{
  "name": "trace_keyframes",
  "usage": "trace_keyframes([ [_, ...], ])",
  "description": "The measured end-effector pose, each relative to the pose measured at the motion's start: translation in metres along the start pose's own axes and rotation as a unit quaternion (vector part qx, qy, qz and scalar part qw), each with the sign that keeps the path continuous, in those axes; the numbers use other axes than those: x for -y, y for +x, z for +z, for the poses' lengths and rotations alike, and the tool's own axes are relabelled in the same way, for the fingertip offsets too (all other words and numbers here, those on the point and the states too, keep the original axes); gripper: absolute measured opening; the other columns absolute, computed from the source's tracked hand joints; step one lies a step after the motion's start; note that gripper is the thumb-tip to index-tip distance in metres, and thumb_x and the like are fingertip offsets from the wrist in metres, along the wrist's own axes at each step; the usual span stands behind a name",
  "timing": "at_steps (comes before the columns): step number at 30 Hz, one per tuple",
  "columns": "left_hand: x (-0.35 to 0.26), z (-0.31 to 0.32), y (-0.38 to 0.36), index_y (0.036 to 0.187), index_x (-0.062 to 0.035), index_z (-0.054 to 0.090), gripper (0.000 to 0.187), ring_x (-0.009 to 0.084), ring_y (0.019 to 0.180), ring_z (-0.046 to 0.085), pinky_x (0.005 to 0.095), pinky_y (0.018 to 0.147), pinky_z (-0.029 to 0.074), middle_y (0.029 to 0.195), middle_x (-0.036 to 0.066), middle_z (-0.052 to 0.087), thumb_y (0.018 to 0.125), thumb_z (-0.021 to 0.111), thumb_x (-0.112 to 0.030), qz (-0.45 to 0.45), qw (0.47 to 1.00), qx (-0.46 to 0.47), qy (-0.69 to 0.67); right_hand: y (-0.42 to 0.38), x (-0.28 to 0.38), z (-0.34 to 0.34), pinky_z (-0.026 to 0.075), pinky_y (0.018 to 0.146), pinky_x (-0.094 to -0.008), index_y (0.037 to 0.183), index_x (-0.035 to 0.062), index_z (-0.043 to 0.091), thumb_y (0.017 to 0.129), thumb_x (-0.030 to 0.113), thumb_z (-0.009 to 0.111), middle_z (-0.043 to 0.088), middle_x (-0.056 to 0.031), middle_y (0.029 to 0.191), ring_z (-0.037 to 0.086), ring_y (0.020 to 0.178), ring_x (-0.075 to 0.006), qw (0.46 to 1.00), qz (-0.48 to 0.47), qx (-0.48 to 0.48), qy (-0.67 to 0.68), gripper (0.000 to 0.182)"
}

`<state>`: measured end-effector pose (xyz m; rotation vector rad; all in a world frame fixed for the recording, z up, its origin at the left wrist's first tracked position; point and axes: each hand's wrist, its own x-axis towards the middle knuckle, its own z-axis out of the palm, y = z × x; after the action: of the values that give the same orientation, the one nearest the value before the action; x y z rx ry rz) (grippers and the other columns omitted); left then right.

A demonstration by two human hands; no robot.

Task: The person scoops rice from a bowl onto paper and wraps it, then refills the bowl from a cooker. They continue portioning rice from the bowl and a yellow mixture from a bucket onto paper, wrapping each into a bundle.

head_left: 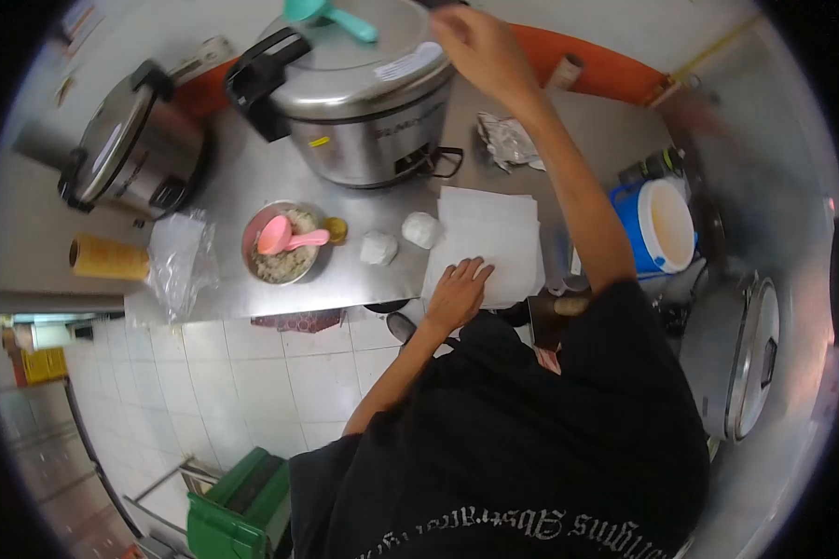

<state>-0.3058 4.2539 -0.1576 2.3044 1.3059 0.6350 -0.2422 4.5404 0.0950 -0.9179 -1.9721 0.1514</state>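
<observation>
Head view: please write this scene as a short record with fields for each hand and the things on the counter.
left hand: flat on the white paper sheets
right hand: raised at the lid of the large rice cooker
on the lid: teal scoop
bowl: holds rice and a pink spoon
rice balls: two, between bowl and paper
far left: second cooker, lid shut
counter: steel, also bears a plastic bag
</observation>
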Motion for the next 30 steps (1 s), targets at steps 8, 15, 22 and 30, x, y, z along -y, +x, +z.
trace_keyframes([
  [8, 0.04, 0.11, 0.041, 0.152, -0.0087, 0.037, 0.069, 0.0397, 0.144, 0.031, 0.0584, 0.116, 0.025, 0.155, 0.023, 0.036, 0.094, 0.058, -0.04, -0.095, 0.988, 0.023, 0.123, -0.246, -0.068, -0.306, 0.052, 0.072, -0.0432, 0.091, -0.0007, 0.07, 0.092, 0.025, 0.062, 0.069, -0.0239, 0.085, 0.07, 0.08, -0.0372, 0.887, 0.386, -0.1, -0.233, 0.027],
  [15, -0.055, 0.076, 0.123, 0.138, -0.0026, 0.048, 0.055, 0.0403, 0.131, 0.041, 0.056, 0.109, 0.031, 0.143, 0.022, 0.044, 0.089, 0.064, -0.021, -0.125, 0.99, -0.058, 0.033, -0.324, -0.224, -0.381, 0.054, 0.075, -0.0445, 0.088, -0.0017, 0.073, 0.084, 0.024, 0.064, 0.069, -0.0248, 0.088, 0.07, 0.081, -0.0369, 0.831, 0.439, 0.189, -0.285, 0.028],
  [22, -0.187, 0.077, 0.263, 0.137, -0.0035, 0.049, 0.049, 0.0345, 0.129, 0.046, 0.0454, 0.102, 0.042, 0.139, 0.018, 0.051, 0.089, 0.062, -0.007, -0.082, 0.969, -0.084, -0.219, -0.351, -0.288, -0.339, 0.054, 0.066, -0.0441, 0.087, -0.002, 0.074, 0.08, 0.028, 0.065, 0.069, -0.0206, 0.073, 0.07, 0.072, -0.0345, 0.741, 0.459, 0.448, -0.197, 0.032],
  [30, -0.195, 0.091, 0.333, 0.144, -0.0039, 0.044, 0.049, 0.0369, 0.135, 0.042, 0.0461, 0.11, 0.036, 0.144, 0.02, 0.047, 0.098, 0.054, -0.017, -0.023, 0.965, -0.062, -0.253, -0.386, -0.294, -0.311, 0.052, 0.051, -0.0392, 0.096, 0.003, 0.073, 0.079, 0.02, 0.067, 0.066, -0.0147, 0.076, 0.066, 0.057, -0.0286, 0.612, 0.703, 0.28, 0.229, 0.025],
])
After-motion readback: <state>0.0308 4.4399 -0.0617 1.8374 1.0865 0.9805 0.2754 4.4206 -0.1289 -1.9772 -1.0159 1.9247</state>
